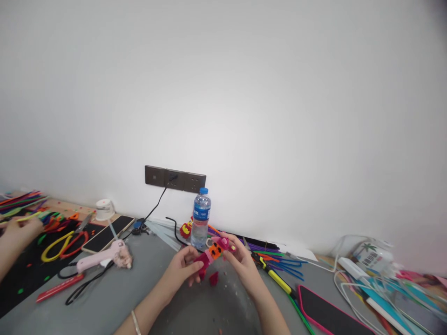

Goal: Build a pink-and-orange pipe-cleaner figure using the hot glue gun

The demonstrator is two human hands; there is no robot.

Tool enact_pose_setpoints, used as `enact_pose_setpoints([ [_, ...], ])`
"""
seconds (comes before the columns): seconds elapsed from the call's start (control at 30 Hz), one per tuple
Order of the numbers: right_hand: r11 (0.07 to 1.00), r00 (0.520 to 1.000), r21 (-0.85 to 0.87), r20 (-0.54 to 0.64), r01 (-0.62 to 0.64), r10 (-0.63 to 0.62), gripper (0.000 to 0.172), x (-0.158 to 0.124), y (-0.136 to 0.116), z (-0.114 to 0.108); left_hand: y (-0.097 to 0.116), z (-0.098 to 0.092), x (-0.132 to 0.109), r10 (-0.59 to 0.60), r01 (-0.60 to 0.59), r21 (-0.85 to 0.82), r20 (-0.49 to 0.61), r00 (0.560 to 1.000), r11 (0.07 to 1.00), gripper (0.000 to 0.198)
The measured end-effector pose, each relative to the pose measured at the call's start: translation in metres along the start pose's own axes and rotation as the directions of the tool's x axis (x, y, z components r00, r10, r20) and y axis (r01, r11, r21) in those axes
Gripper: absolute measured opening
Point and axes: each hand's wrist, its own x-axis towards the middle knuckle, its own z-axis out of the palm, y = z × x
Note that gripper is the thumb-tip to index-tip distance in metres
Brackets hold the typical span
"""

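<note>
Between my two hands is a small fuzzy figure point(215, 250), pink and magenta with an orange middle that has dark spots. My left hand point(183, 269) pinches its lower magenta end between thumb and fingers. At its upper pink end, my right hand point(239, 260) grips with thumb and fingertips. A small red fuzzy piece point(213, 278) shows just below the figure, close over the grey tabletop. Behind my hands stands a water bottle point(200, 216) with a blue cap, and beside it lies a red and yellow fuzzy piece point(186, 230).
Left are a pink glue gun point(104, 257), a red box cutter point(59, 288), scissors point(66, 242), a phone point(109, 234) and another person's hand point(23, 230). Pipe cleaners point(284, 264), a yellow-black tool point(277, 280), a pink-edged phone point(328, 311) and white cables point(344, 284) lie right. Sockets point(175, 179) sit on the wall.
</note>
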Motion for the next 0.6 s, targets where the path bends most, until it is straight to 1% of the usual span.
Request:
enact_pose_setpoints([
  [0.07,0.999,0.999,-0.013,-0.045,-0.03,0.029,0.039,0.0,0.006,-0.009,-0.002,-0.002,0.001,-0.012,0.012,-0.013,-0.01,1.0,1.0,0.043],
  [0.13,0.995,0.99,-0.012,-0.102,-0.104,0.102,0.041,-0.001,0.011,-0.019,-0.001,-0.002,0.001,-0.018,0.016,-0.068,-0.035,0.999,0.998,0.043],
  [0.2,0.984,0.979,0.0,-0.105,-0.176,0.175,0.042,-0.002,0.011,-0.028,0.003,-0.002,-0.001,-0.026,0.015,-0.134,-0.077,0.997,0.991,0.043],
  [0.27,0.977,0.975,-0.028,-0.069,-0.213,0.211,0.038,-0.005,0.007,-0.033,0.009,-0.002,-0.002,-0.029,0.007,-0.183,-0.119,0.992,0.983,0.044],
  [0.33,0.968,0.975,-0.118,-0.048,-0.221,0.217,0.034,-0.008,0.001,-0.034,0.012,-0.003,-0.003,-0.03,0.0,-0.208,-0.142,0.989,0.978,0.043],
  [0.43,0.942,0.979,-0.267,-0.043,-0.205,0.201,0.038,-0.011,0.001,-0.036,0.012,-0.005,-0.003,-0.032,-0.002,-0.222,-0.151,0.988,0.975,0.042],
  [0.53,0.919,0.984,-0.353,-0.05,-0.177,0.17,0.042,-0.012,0.016,-0.04,0.009,-0.007,-0.003,-0.023,-0.012,-0.228,-0.147,0.989,0.974,0.04],
  [0.6,0.893,0.988,-0.423,-0.083,-0.152,0.129,0.041,-0.01,0.03,-0.044,0.006,-0.009,-0.003,-0.021,-0.012,-0.226,-0.144,0.989,0.974,0.04],
])
